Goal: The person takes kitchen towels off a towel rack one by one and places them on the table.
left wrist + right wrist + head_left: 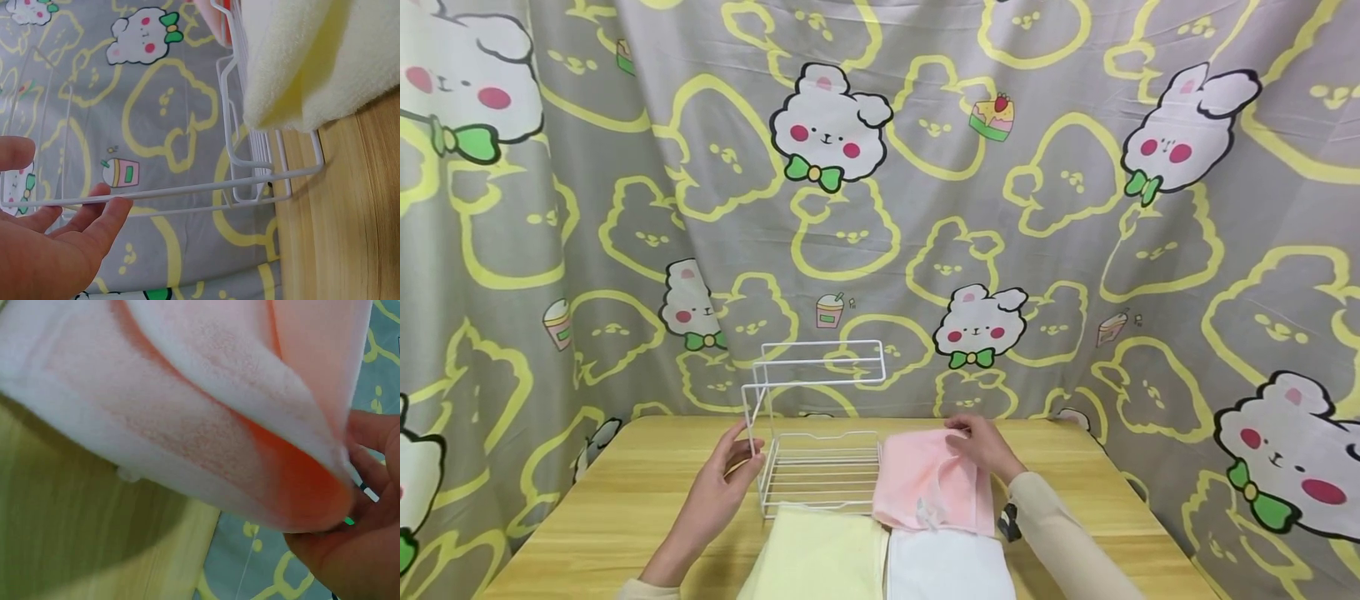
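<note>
A white wire rack with two levels stands on the table, and my left hand holds its upright wire on the left side. In the left wrist view, fingertips of my left hand lie along that white wire. To the rack's right is a folded pink towel with a small pale tag; my right hand grips its far right corner. The right wrist view shows the pink towel with its folds parted and my right hand at its edge.
A folded yellow towel lies in front of the rack, overlapping its front edge in view. Beside it is a white towel, partly below the pink one. A patterned grey curtain hangs behind the wooden table.
</note>
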{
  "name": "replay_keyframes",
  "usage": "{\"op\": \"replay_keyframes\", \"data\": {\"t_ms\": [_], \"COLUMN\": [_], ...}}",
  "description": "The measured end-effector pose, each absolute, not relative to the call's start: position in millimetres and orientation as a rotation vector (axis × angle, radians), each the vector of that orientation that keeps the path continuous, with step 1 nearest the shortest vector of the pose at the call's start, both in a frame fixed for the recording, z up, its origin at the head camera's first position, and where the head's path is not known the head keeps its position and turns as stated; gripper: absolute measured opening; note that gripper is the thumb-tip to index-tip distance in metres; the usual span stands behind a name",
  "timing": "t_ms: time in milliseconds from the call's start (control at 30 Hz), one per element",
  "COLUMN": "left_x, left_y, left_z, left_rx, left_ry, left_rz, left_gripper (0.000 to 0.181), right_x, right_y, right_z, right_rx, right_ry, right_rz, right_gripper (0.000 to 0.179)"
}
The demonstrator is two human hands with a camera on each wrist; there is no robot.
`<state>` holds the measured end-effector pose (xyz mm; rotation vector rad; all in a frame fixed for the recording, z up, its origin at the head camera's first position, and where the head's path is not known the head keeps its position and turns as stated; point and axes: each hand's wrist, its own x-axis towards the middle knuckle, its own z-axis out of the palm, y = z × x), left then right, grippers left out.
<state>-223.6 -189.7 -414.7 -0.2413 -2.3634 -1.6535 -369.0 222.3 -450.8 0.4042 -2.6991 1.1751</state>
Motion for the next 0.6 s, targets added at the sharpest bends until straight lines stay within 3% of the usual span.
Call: {"op": "replay_keyframes", "data": {"t_ms": [300,600], "left_x": [-225.3,-225.3], "left_y": [-189.3,-193.6], "left_z": [-416.0,-418.8], "left_rx": [-0.242,-0.241], "left_ry": [-2.38,-2.387], "left_rz": [-1.646,-1.632], "left_gripper": [0.063,0.066], "right_x": [-357.1,-335.4], "right_y": [247.0,271.9], "right_z": [-468.3,-476.1], "right_rx": [0.334,0.3], "right_ry": [-2.772,-2.793], "right_rz": [1.169,1.125], "right_gripper": [0.04,0.038]}}
